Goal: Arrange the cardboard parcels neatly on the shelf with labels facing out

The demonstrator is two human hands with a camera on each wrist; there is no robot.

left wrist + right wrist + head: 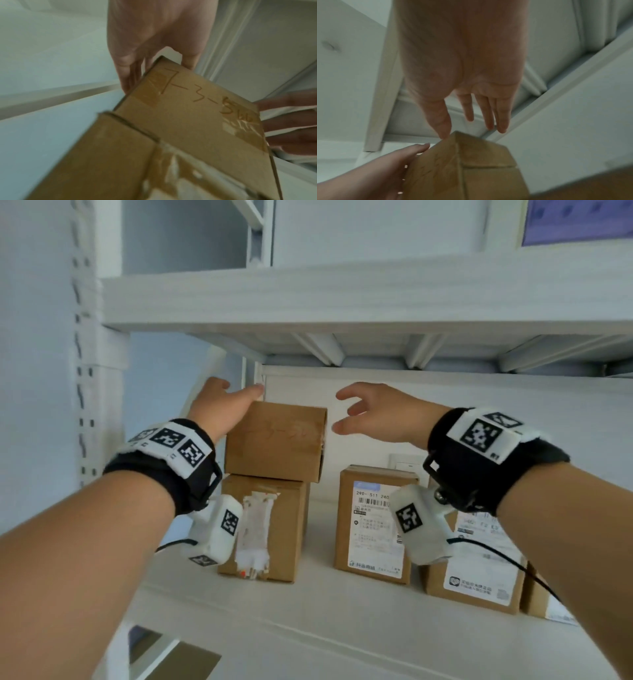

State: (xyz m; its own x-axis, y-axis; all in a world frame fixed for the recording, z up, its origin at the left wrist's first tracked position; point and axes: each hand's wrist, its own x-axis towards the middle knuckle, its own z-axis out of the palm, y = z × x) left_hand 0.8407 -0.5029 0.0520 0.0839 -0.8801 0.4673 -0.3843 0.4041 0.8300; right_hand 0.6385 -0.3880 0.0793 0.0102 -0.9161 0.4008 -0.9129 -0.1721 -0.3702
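Observation:
A small brown parcel [274,440] with handwriting on its taped front sits on top of a larger parcel [270,529] that bears a torn white label, at the left of the shelf [342,628]. My left hand [236,400] rests at the small parcel's top left corner, fingers straight along it. My right hand [359,412] hovers just right of that parcel with fingers spread, touching nothing. The left wrist view shows the handwritten face [197,115] with my left hand's fingers [126,75] behind its corner. In the right wrist view the right hand [462,67] hangs above the parcel's corner [471,155].
A parcel with a printed label [375,525] stands mid-shelf, another labelled one [479,577] beside it and a third [541,601] at the far right. The upper shelf board [342,299] hangs low overhead. A perforated white post [99,405] stands at the left.

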